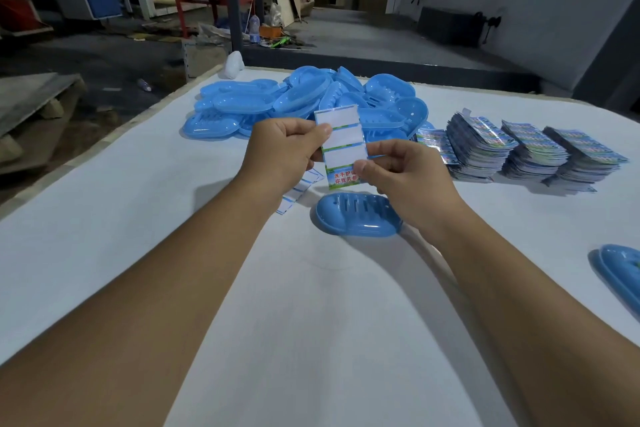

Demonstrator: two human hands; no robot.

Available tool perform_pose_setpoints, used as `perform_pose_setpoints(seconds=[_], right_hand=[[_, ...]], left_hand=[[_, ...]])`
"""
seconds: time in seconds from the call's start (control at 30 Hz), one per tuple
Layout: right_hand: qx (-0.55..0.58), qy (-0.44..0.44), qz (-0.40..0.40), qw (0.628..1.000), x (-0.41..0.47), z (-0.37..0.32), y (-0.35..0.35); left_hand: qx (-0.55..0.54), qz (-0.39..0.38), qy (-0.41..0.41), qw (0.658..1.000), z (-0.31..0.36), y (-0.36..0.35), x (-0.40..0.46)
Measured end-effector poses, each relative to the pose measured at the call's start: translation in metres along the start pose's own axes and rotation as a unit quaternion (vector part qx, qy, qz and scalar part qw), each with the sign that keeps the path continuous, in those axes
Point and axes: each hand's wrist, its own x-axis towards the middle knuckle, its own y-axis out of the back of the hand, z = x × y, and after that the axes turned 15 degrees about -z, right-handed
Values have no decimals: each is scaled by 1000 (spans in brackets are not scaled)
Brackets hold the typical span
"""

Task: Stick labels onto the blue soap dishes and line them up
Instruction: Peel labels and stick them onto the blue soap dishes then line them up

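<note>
Blue slotted soap dish (358, 214), white-and-blue label sheet (341, 146) with apparently red lettering.

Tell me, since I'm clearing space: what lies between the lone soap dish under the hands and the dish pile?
In the head view: the held label sheet, gripped by both hands.

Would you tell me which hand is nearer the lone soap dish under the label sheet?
Right. The right hand hovers just above the dish; the left hand is up-left.
</note>
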Motion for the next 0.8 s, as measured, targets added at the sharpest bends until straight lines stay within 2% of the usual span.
perform_pose_setpoints(seconds=[0.27,0.53,0.67,0.8], right_hand=[[57,-9,114,992,6,1,10],[25,-16,121,992,6,4,11],[-76,-20,135,988,6,6,9],[-83,-8,92,992,3,3,7]], left_hand=[[40,-102,52,993,-5,-8,-5],[35,-125,43,991,-6,-9,-6],[37,-138,20,990,-7,-9,-6],[36,-136,2,990,-9,-10,-6]])
